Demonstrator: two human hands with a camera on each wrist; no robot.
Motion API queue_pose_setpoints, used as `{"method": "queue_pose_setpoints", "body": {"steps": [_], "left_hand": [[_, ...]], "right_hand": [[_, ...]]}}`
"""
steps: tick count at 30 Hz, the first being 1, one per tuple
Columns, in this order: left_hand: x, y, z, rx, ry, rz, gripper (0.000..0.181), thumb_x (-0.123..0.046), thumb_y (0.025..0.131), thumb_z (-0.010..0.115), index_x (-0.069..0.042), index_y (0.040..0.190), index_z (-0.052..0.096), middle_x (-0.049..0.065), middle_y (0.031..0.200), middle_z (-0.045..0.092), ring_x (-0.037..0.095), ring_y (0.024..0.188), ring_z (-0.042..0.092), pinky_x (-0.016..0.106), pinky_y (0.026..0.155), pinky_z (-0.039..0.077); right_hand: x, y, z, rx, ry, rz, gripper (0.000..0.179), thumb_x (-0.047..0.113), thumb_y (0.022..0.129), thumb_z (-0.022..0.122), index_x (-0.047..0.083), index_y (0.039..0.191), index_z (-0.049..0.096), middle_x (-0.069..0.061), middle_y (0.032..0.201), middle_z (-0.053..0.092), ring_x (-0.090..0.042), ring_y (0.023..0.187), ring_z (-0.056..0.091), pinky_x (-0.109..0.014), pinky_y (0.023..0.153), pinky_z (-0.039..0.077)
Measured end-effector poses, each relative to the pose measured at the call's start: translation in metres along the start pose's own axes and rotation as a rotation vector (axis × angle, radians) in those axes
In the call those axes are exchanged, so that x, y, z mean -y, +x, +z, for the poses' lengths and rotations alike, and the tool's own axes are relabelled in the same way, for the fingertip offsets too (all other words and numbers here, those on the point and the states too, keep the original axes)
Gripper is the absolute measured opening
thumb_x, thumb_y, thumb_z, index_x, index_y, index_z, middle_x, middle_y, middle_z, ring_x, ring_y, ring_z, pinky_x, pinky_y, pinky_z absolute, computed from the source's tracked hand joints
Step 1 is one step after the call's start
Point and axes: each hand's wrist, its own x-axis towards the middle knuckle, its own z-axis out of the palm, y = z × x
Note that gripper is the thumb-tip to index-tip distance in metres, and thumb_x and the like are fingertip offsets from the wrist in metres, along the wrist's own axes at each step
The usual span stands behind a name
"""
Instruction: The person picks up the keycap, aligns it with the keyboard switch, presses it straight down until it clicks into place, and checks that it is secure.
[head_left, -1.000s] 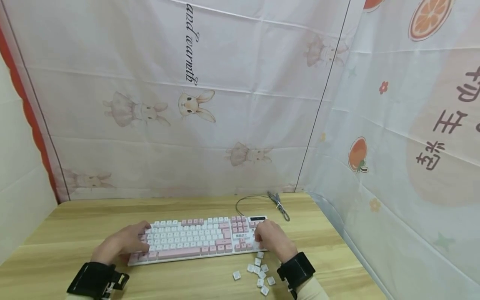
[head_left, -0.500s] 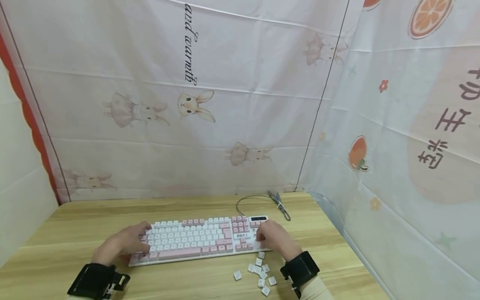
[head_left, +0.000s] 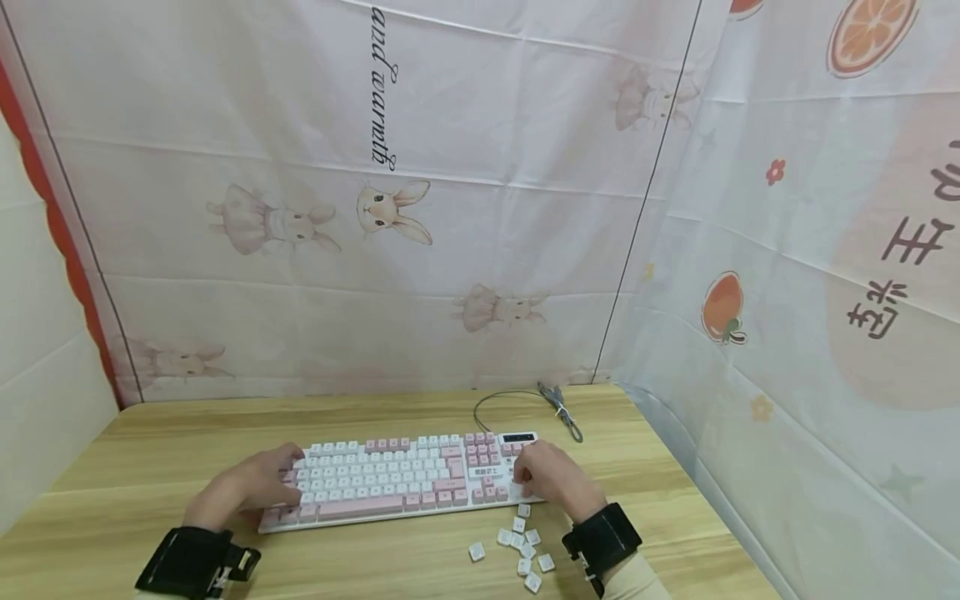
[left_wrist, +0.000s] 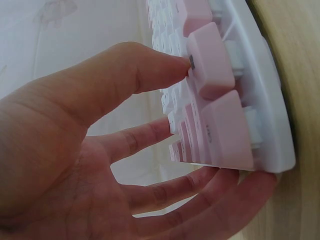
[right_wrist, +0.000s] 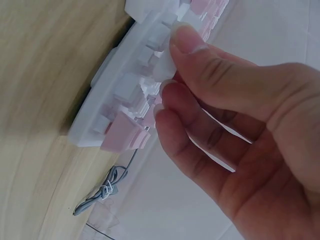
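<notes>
A white and pink keyboard (head_left: 360,479) lies on the wooden table. My left hand (head_left: 258,482) grips its left end: in the left wrist view the thumb (left_wrist: 170,70) touches a pink key (left_wrist: 212,62), and other fingers reach round the edge. Over the number pad at the right end is my right hand (head_left: 551,477). Seen from the right wrist, its thumb and fingertips pinch a white keycap (right_wrist: 165,67) close over bare key switches (right_wrist: 129,87). Part of that keycap is hidden by the fingers. A pink keycap (right_wrist: 122,132) sits at the corner there.
Several loose white keycaps (head_left: 517,540) lie in front of the keyboard's right end, left of the right wrist. A bundled grey cable (head_left: 558,408) rests behind the keyboard. Printed cloth (head_left: 450,250) hangs behind the table (head_left: 360,567) and along both sides.
The view has shifted slightly. Both hands stay at the same ends of the keyboard, with the right hand still low over the number pad.
</notes>
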Motion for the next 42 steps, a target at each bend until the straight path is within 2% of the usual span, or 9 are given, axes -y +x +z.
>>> {"method": "queue_pose_setpoints", "body": {"steps": [5,10,16,23,27,34,40,42], "left_hand": [[0.0,-0.001,0.001,0.001,-0.011,-0.007,0.065,-0.018,0.083,0.077,0.003,0.138,0.049,0.038,0.14,0.052,0.041,0.114,0.057,0.053,0.088,0.052],[0.002,-0.002,0.001,-0.005,0.003,-0.016,0.064,-0.018,0.083,0.076,0.003,0.138,0.049,0.038,0.141,0.052,0.04,0.113,0.057,0.055,0.09,0.051],[0.003,-0.002,0.001,0.01,-0.013,-0.029,0.064,-0.019,0.084,0.077,0.002,0.138,0.049,0.039,0.141,0.051,0.039,0.11,0.057,0.05,0.085,0.053],[0.003,-0.002,-0.002,0.004,-0.006,-0.01,0.066,-0.018,0.083,0.076,0.003,0.139,0.048,0.041,0.143,0.048,0.045,0.118,0.056,0.057,0.092,0.05],[0.002,-0.001,-0.002,0.009,-0.002,-0.004,0.067,-0.019,0.083,0.076,0.004,0.139,0.048,0.04,0.142,0.05,0.043,0.115,0.057,0.055,0.089,0.051],[0.0,0.0,-0.001,0.008,-0.038,-0.035,0.068,-0.018,0.083,0.076,0.003,0.141,0.047,0.039,0.145,0.047,0.039,0.108,0.056,0.042,0.071,0.054],[-0.001,0.0,-0.001,0.007,-0.039,-0.039,0.069,-0.018,0.083,0.076,0.002,0.141,0.046,0.04,0.145,0.046,0.039,0.108,0.056,0.042,0.072,0.054],[0.0,0.0,0.001,0.009,-0.049,-0.039,0.069,-0.017,0.083,0.076,0.003,0.142,0.046,0.04,0.143,0.046,0.04,0.107,0.056,0.042,0.069,0.055]], "right_hand": [[0.002,0.0,0.003,-0.009,-0.007,0.005,0.017,0.0,0.074,0.086,0.012,0.084,0.08,0.004,0.08,0.073,-0.005,0.072,0.056,-0.026,0.07,0.051],[0.004,0.002,0.006,-0.019,-0.023,-0.003,0.017,0.0,0.074,0.086,0.013,0.083,0.08,0.005,0.079,0.072,-0.004,0.072,0.057,-0.025,0.069,0.051],[0.006,0.003,0.007,-0.031,-0.045,-0.013,0.016,-0.001,0.074,0.087,0.012,0.082,0.08,0.004,0.078,0.073,-0.004,0.072,0.058,-0.025,0.069,0.052],[0.005,0.006,0.011,-0.058,-0.114,-0.043,0.018,-0.003,0.073,0.085,0.013,0.076,0.077,0.005,0.074,0.07,-0.006,0.07,0.056,-0.024,0.067,0.051],[-0.001,0.004,0.014,-0.055,-0.089,-0.045,0.02,-0.004,0.073,0.085,0.014,0.073,0.075,0.006,0.071,0.067,-0.004,0.067,0.053,-0.022,0.066,0.049],[-0.004,0.003,0.015,-0.045,-0.065,-0.055,0.022,-0.004,0.072,0.086,0.014,0.073,0.074,0.007,0.07,0.065,-0.003,0.066,0.05,-0.02,0.064,0.047],[-0.001,0.002,0.011,-0.024,-0.066,-0.036,0.02,-0.003,0.074,0.085,0.013,0.076,0.075,0.007,0.073,0.065,-0.004,0.068,0.051,-0.022,0.066,0.048],[-0.002,0.001,0.011,-0.014,-0.044,-0.029,0.018,-0.002,0.076,0.085,0.013,0.079,0.076,0.006,0.075,0.067,-0.004,0.069,0.052,-0.023,0.067,0.048]]}}
